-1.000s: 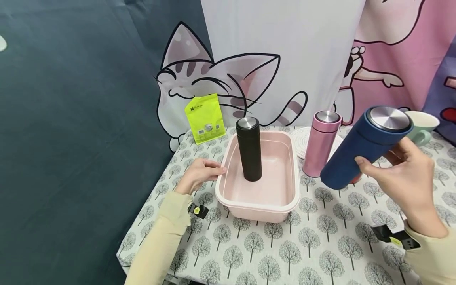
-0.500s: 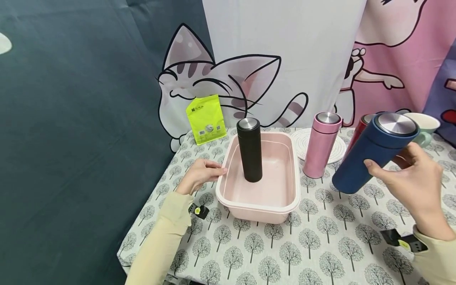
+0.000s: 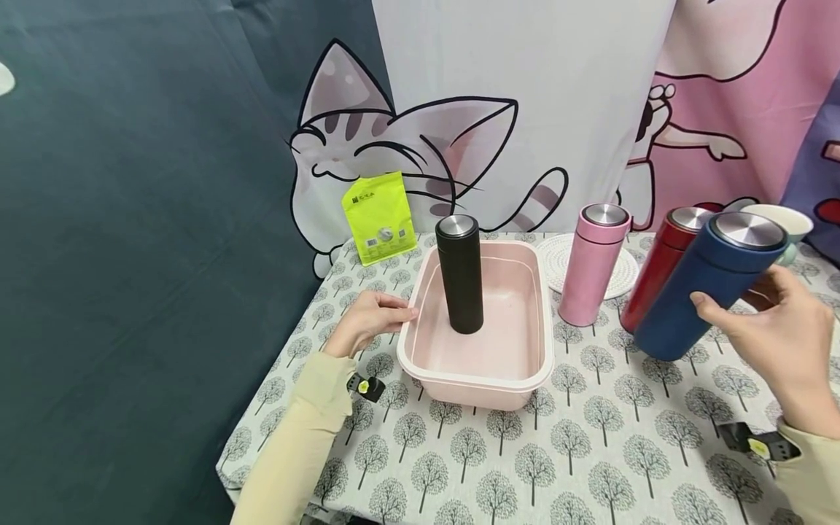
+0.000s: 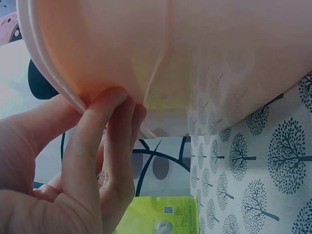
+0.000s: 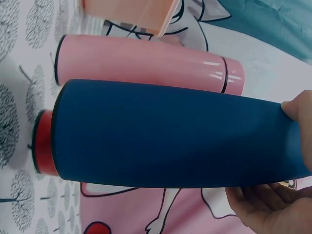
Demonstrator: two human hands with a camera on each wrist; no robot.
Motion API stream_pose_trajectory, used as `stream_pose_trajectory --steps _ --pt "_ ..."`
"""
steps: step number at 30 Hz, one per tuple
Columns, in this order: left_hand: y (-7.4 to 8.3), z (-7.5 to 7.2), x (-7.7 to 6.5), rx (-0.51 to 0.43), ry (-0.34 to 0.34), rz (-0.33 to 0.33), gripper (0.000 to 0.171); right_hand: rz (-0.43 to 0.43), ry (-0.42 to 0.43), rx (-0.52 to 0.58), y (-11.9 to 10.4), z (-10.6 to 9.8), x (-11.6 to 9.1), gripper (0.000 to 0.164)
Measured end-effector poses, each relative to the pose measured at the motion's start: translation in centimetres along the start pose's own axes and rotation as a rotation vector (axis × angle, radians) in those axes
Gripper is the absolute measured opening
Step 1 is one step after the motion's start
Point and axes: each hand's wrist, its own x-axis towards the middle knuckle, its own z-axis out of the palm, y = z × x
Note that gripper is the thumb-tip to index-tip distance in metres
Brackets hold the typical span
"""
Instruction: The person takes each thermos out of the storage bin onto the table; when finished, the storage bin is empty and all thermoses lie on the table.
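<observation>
At the left side of the pink plastic basin point(image 3: 474, 394), my left hand point(image 3: 372, 319) pinches its rim between thumb and fingers, as the left wrist view shows. A black thermos point(image 3: 461, 281) stands upright inside the basin, towards its left. My right hand point(image 3: 777, 328) grips a blue thermos point(image 3: 698, 292) around its upper part. That thermos leans, its steel lid towards the upper right; whether its base touches the table I cannot tell. Just behind it is a red thermos point(image 3: 663, 262), partly hidden. A pink thermos point(image 3: 590, 273) stands between the basin and the red one.
A white round woven mat point(image 3: 554, 255) lies behind the pink thermos. A pale green mug point(image 3: 787, 222) stands at the back right, partly covered. At the back left a lime-green pouch point(image 3: 377, 219) leans on the cat-print curtain. The tree-print tablecloth point(image 3: 472, 474) covers the table.
My right hand has moved right and slightly down with the blue thermos, uncovering more of the red thermos. My left hand and the basin have stayed in place.
</observation>
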Motion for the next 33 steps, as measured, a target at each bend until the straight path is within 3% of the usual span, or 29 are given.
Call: stream_pose_trajectory --steps 10,29,33 --pt "0.1 -0.1 -0.1 0.001 -0.009 0.003 0.037 0.035 -0.015 0.016 2.1 -0.4 0.9 0.057" --pt "0.1 -0.2 0.1 0.029 0.002 0.018 0.035 -0.072 0.127 0.133 5.2 0.0 4.2 0.054" --pt "0.1 -0.1 -0.1 0.029 0.001 0.018 0.034 -0.024 0.120 0.118 6.2 0.4 4.8 0.055"
